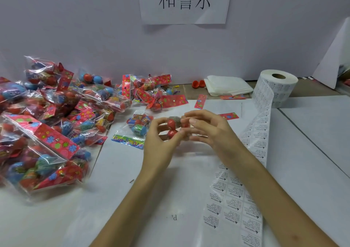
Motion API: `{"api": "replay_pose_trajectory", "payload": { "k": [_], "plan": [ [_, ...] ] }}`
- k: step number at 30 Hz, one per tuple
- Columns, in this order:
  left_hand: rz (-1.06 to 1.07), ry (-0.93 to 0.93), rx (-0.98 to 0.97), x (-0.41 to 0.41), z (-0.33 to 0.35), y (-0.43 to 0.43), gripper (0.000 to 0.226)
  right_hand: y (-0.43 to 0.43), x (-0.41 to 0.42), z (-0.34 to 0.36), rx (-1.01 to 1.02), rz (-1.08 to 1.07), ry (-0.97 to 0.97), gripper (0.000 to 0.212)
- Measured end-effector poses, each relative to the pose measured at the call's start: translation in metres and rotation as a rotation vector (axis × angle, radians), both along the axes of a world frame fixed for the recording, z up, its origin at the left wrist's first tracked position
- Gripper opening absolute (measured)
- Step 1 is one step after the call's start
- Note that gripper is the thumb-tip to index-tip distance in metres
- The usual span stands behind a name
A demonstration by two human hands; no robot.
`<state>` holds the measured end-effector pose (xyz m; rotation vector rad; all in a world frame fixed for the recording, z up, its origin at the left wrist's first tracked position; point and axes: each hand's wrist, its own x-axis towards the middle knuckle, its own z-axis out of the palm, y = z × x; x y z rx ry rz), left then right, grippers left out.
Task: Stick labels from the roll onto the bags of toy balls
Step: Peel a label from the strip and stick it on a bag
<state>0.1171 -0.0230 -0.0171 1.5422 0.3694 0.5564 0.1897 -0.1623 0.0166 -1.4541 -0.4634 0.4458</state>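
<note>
Over the middle of the white table (pixel 312 161), the left hand (pixel 161 142) and right hand (pixel 210 131) pinch a small bunch of red toy balls (pixel 173 127) between curled fingers, the label roll (pixel 276 84) standing back right, its strip (pixel 234 205) trailing under the right forearm, the bags (pixel 47 123) piled left.

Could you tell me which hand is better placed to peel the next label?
Probably the right hand: the label strip lies beside it, the left hand beyond the bag.
</note>
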Motion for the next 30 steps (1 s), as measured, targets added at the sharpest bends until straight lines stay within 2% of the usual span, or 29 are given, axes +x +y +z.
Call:
{"api": "replay_pose_trajectory", "payload": {
  "k": [2, 5, 7, 9, 12, 15, 18, 20, 22, 24, 27, 28, 30],
  "plan": [
    [0.035, 0.035, -0.103, 0.001, -0.002, 0.007, 0.031, -0.001, 0.001, 0.003, 0.018, -0.027, -0.062, 0.015],
    [0.023, 0.12, -0.189, 0.004, -0.003, 0.014, 0.037, -0.009, 0.01, 0.005, -0.105, -0.388, -0.369, 0.018],
    [0.045, 0.155, -0.046, 0.004, -0.006, 0.015, 0.044, -0.018, 0.016, 0.005, -0.209, -0.688, -0.582, 0.023],
    [0.099, 0.164, 0.147, 0.001, -0.005, 0.014, 0.052, -0.028, 0.021, 0.004, -0.261, -0.941, -0.69, 0.037],
    [0.22, 0.154, 0.414, 0.0, -0.003, 0.012, 0.073, -0.038, 0.03, 0.002, -0.339, -1.081, -0.586, 0.066],
    [0.272, 0.042, 0.543, -0.001, 0.001, 0.008, 0.069, -0.048, 0.042, 0.0, -0.307, -0.998, -0.374, 0.089],
    [0.198, -0.059, 0.457, -0.003, 0.004, 0.002, 0.051, -0.05, 0.045, 0.0, -0.173, -0.89, -0.094, 0.096],
    [0.146, -0.087, 0.377, -0.004, 0.004, -0.001, 0.042, -0.044, 0.043, 0.001, -0.011, -0.771, 0.068, 0.082],
    [0.14, -0.094, 0.321, -0.004, 0.005, -0.002, 0.039, -0.036, 0.043, -0.001, 0.043, -0.615, 0.171, 0.058],
    [0.145, -0.099, 0.269, -0.004, 0.006, 0.0, 0.037, -0.03, 0.039, -0.004, -0.081, -0.392, 0.21, 0.035],
    [0.143, -0.097, 0.153, -0.003, 0.006, 0.006, 0.032, -0.028, 0.029, -0.01, -0.349, 0.009, 0.182, 0.02],
    [0.141, -0.09, 0.115, -0.003, 0.005, 0.008, 0.029, -0.027, 0.026, -0.012, -0.395, 0.09, 0.16, 0.016],
    [0.131, -0.08, 0.074, -0.003, 0.005, 0.009, 0.024, -0.024, 0.024, -0.013, -0.375, 0.091, 0.103, 0.01]
  ]
}}
